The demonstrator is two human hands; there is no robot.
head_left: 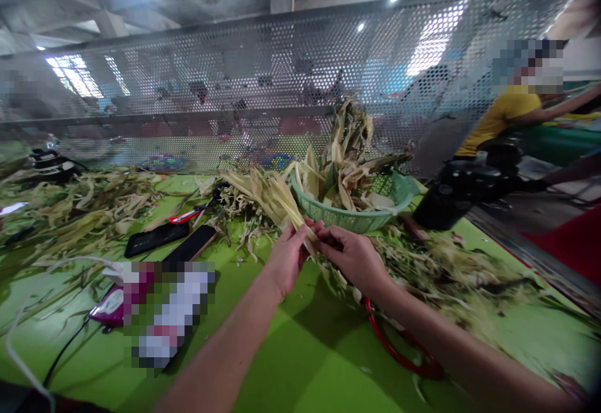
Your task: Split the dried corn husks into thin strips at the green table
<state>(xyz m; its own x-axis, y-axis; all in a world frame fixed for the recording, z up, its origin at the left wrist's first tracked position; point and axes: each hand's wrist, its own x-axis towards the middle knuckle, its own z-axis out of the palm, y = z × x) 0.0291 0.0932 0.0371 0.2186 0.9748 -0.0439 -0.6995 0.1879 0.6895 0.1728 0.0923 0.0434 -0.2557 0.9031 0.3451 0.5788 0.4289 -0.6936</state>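
My left hand point(287, 256) and my right hand point(353, 255) meet above the green table point(282, 350), both pinched on the lower end of a bundle of pale dried corn husks point(270, 194). The husks fan out up and to the left from my fingers. Just behind them stands a light green plastic basket point(347, 216) piled with more husks. Loose husk scraps lie under and around my hands.
Red-handled scissors point(190, 214) and two dark phones point(157, 239) lie left of my hands. A red ring point(399, 350) rests under my right forearm. Husk heaps cover the left and right of the table. A perforated metal screen stands behind. A person in yellow point(502, 119) works at right.
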